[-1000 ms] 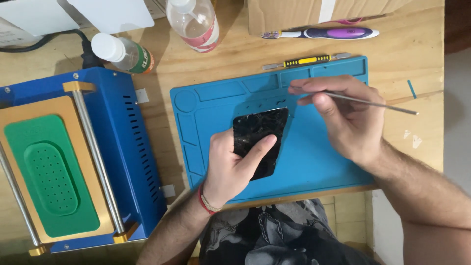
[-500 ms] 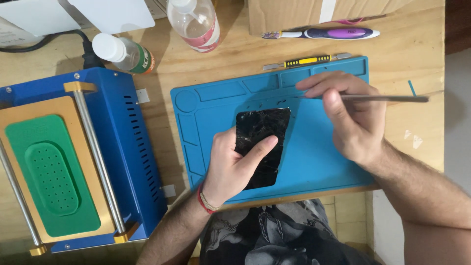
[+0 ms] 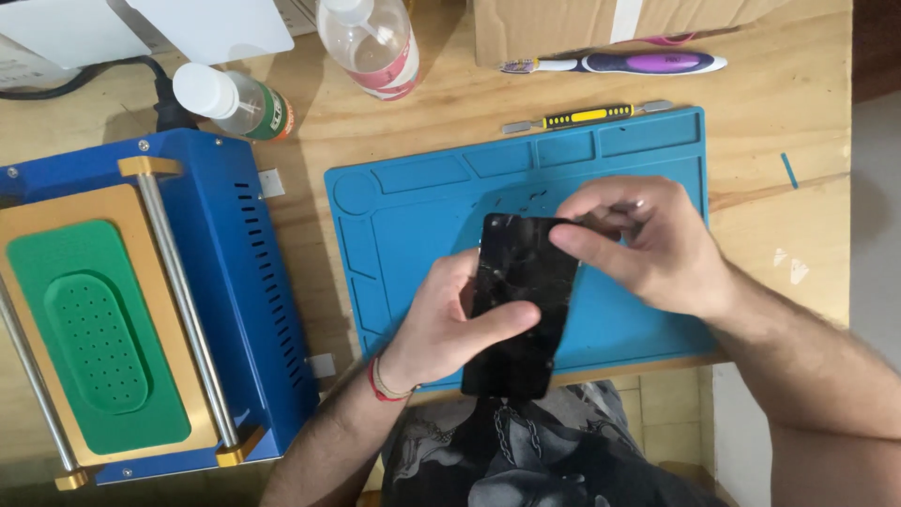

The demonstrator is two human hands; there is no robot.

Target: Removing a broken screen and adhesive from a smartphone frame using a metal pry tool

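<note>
Two bare hands meet over a blue silicone work mat (image 3: 638, 329) with moulded compartments along its far edge, laid on a pale wooden tabletop (image 3: 807, 122). Left of the mat: a boxy blue metal machine (image 3: 235, 282) with a gold plate, a green perforated pad (image 3: 89, 343) and two steel rods. Far side: a small clear bottle with a white cap and green label (image 3: 235, 101), a larger clear plastic bottle with a pink label (image 3: 371, 42), a brown cardboard box (image 3: 563, 23), a purple-and-white toothbrush (image 3: 624, 64), and a slim yellow-and-black hand tool (image 3: 587, 117) lying just beyond the mat's far rim.

The flat black phone screen panel (image 3: 516, 310), glossy and cracked, sits tilted over the mat's near-middle, its near end overhanging the table edge. The left hand (image 3: 450, 324) grasps it from the left, thumb pressed across its face. The right hand (image 3: 648, 244) is pinched at the panel's far right corner, fingers closed on something thin and metallic, mostly hidden. A red cord wristband (image 3: 380, 383) circles the left wrist.
</note>
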